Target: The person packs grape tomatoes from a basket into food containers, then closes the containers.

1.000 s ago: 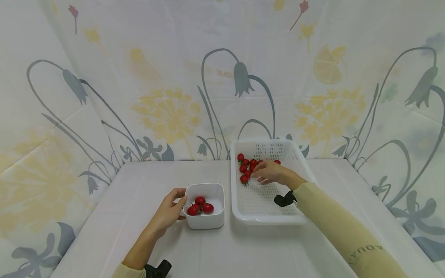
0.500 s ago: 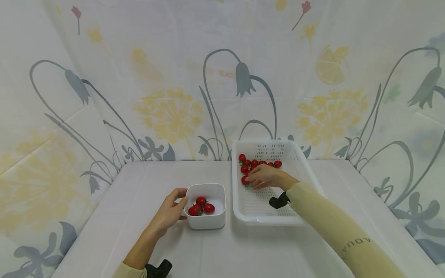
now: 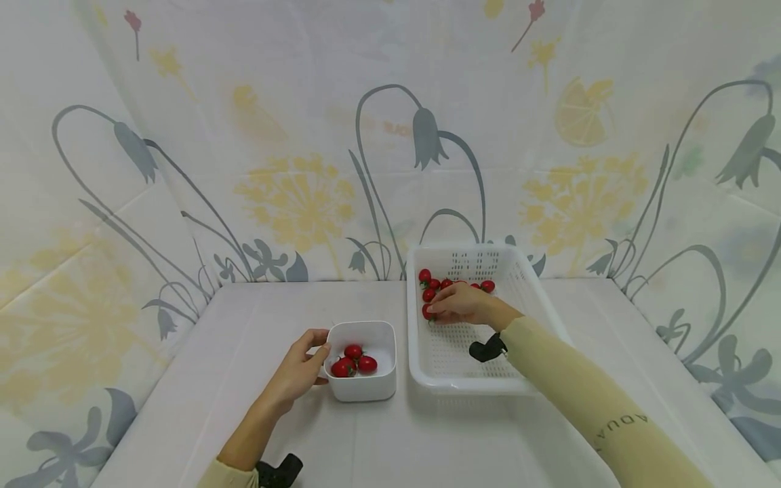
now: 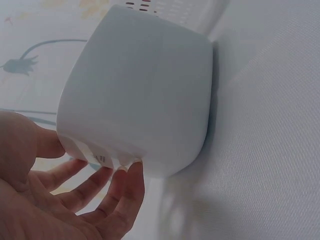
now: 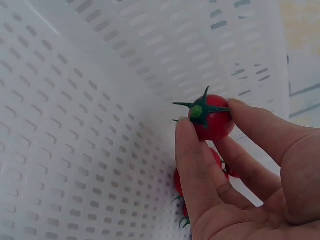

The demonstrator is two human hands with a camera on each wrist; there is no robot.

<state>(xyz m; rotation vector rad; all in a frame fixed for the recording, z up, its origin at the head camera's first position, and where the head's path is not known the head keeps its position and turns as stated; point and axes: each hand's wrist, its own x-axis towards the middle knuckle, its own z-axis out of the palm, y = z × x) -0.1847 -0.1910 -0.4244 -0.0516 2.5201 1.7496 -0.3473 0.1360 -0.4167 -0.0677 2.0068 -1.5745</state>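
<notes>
In the right wrist view, my right hand (image 5: 250,170) pinches a red cherry tomato (image 5: 218,122) with a green stem cap between thumb and fingertips. The head view places this right hand (image 3: 465,303) inside the white perforated basket (image 3: 470,388), at its left side. Other cherry tomatoes (image 3: 429,295) lie behind and beside the fingers, some hidden by them. My left hand (image 3: 299,371) holds the left side of a small white square container (image 3: 363,390), thumb near the rim and fingertips against the wall. Several cherry tomatoes (image 3: 367,364) sit in that container.
A white cloth covers the table (image 3: 287,298). The basket stands right of the container, with a narrow gap between them. A flower-printed curtain (image 3: 293,203) hangs behind and at both sides. Black wrist mounts (image 3: 488,348) are strapped on both arms.
My right hand has moved left and down onto the nearest cherry tomato, pinched it and shifted it slightly. My left hand and the container stay put.
</notes>
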